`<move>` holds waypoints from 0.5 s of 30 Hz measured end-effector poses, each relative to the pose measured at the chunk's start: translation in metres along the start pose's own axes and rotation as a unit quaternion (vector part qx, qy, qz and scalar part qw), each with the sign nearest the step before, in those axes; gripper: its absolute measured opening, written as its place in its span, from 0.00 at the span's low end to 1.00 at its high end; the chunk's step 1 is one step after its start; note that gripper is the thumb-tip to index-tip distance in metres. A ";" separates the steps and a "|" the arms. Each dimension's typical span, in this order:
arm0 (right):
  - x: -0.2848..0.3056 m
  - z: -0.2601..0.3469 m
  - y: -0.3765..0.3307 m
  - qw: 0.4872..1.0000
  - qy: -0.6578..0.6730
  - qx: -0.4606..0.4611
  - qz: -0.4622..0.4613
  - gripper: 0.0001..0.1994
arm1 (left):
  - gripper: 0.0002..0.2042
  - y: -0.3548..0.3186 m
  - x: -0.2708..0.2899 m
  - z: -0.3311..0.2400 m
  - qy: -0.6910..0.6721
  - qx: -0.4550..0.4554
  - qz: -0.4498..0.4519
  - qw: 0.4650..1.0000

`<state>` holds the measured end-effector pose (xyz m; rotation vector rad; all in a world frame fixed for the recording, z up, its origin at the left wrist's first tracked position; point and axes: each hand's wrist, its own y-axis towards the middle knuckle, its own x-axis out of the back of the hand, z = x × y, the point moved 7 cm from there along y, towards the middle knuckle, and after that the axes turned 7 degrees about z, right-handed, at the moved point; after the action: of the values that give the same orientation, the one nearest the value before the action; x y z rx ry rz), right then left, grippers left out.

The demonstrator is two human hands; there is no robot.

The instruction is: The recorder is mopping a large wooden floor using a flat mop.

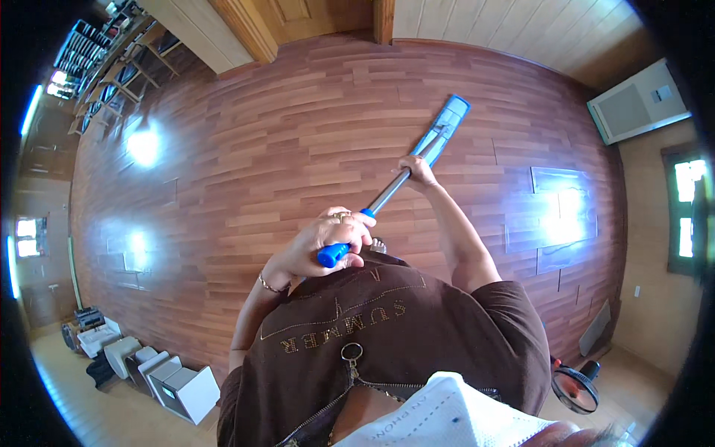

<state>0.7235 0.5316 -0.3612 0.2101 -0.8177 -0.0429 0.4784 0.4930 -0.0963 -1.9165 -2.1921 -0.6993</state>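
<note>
A flat floor mop with a blue head (445, 128) reaches from my body out to the upper right, its head lying on the wood floor. Around the blue grip at the top of its metal pole (389, 192) my left hand (335, 237) is closed, with a ring and a bracelet showing on that arm. Farther down, close to the mop head, my right hand (419, 172) wraps round the pole, its arm stretched forward.
Brown wood-plank floor (298, 134) spreads all around. A white floor-standing unit (639, 103) is at the far right, a round fan (575, 389) at the near right. White boxes (182, 387) line the near left wall. Chairs (123, 78) stand along a counter at the far left. A wooden door (313, 18) is ahead.
</note>
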 end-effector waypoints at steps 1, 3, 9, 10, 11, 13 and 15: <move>0.007 -0.002 -0.006 1.000 0.006 -0.009 -0.019 0.17 | 0.12 0.003 0.002 0.004 -0.003 -0.003 0.003 1.000; 0.011 -0.009 -0.020 0.998 0.003 -0.034 -0.049 0.17 | 0.11 0.006 0.005 0.009 -0.055 -0.027 0.016 0.998; 0.016 -0.003 -0.044 0.991 -0.021 -0.080 -0.107 0.14 | 0.08 0.006 0.026 0.010 -0.070 -0.054 0.080 0.993; 0.015 0.001 -0.045 0.992 -0.014 -0.088 -0.090 0.13 | 0.07 0.006 0.032 0.005 -0.071 -0.053 0.094 0.992; 0.013 0.005 -0.047 0.991 -0.020 -0.099 -0.089 0.13 | 0.07 0.003 0.039 0.001 -0.060 -0.064 0.103 0.991; 0.003 0.021 -0.046 0.986 -0.009 -0.126 -0.109 0.13 | 0.07 -0.006 0.055 -0.009 -0.043 -0.079 0.121 0.989; -0.007 0.039 -0.036 0.987 -0.013 -0.123 -0.102 0.12 | 0.08 -0.013 0.073 -0.022 -0.024 -0.075 0.148 0.986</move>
<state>0.6916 0.4909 -0.3471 0.0595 -0.8076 -0.3390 0.4492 0.5479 -0.0504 -2.2915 -1.8656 -0.7889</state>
